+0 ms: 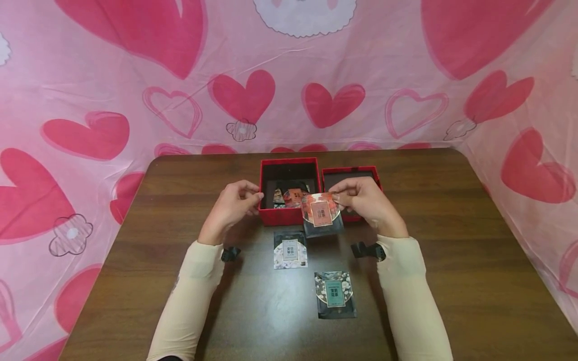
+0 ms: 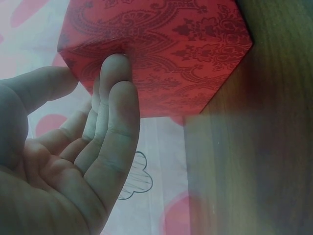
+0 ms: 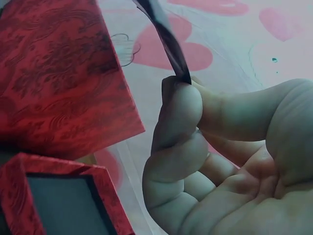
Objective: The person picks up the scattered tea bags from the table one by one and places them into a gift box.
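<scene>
My right hand (image 1: 363, 200) pinches the top corner of an orange-and-black tea sachet (image 1: 321, 215) between thumb and fingers. That sachet hangs tilted in front of the red box (image 1: 282, 217), over its front right corner; the right wrist view shows it edge-on as a dark sheet (image 3: 168, 39). My left hand (image 1: 235, 205) touches the box's left side. In the left wrist view, its fairly straight fingers (image 2: 120, 107) lie against the patterned red wall. Inside the box are more sachets, an orange one (image 1: 295, 195) among them, partly hidden.
Right of the box stands its red lid (image 1: 349, 169), dark inside, partly behind my right hand. A white-and-black sachet (image 1: 290, 250) and a green-and-black sachet (image 1: 335, 296) lie on the brown table (image 1: 451, 281). Behind hangs a pink heart-print cloth (image 1: 289, 100).
</scene>
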A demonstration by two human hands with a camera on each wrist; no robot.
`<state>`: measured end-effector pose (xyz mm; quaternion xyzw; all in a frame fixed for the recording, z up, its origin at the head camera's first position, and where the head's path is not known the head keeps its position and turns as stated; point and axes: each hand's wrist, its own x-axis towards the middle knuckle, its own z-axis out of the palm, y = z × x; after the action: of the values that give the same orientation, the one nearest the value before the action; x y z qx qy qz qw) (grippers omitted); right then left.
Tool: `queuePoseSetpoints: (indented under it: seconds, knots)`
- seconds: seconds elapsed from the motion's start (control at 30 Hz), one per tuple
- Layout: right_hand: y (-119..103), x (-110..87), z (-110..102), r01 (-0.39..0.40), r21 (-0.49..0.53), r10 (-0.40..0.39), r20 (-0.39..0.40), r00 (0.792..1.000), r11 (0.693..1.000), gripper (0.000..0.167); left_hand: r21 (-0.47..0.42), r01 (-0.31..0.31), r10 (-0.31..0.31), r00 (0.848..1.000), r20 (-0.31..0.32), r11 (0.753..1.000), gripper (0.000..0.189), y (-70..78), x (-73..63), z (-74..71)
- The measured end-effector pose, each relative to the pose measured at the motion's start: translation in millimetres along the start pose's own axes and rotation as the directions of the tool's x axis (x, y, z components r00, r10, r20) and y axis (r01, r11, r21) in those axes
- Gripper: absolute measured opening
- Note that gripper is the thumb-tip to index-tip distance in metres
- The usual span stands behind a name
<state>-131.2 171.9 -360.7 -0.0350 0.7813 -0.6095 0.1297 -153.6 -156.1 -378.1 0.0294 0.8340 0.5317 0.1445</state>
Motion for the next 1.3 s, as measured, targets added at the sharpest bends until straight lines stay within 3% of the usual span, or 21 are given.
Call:
queuePoseSetpoints:
  seconds: [0.7,0.9,1.3]
  knots:
    - [-25.6,66.3,15.7,-0.034,0.069,0.037,-0.040,0.999,0.997,0.023,-0.017,-0.001,0.001,1.000,-0.008,1.000,0.026,-0.5,-1.0,1.5]
    - [-38.9,89.4,22.1,-0.043,0.091,0.049,-0.067,0.997,0.995,0.022,-0.032,-0.037,0.036,0.999,-0.014,0.999,0.024,-2.1,0.9,3.5]
    - [-40.8,97.8,29.4,-0.046,0.145,0.057,-0.068,0.996,0.988,0.023,-0.039,-0.036,0.036,0.999,-0.004,0.999,0.025,-3.6,1.6,0.5]
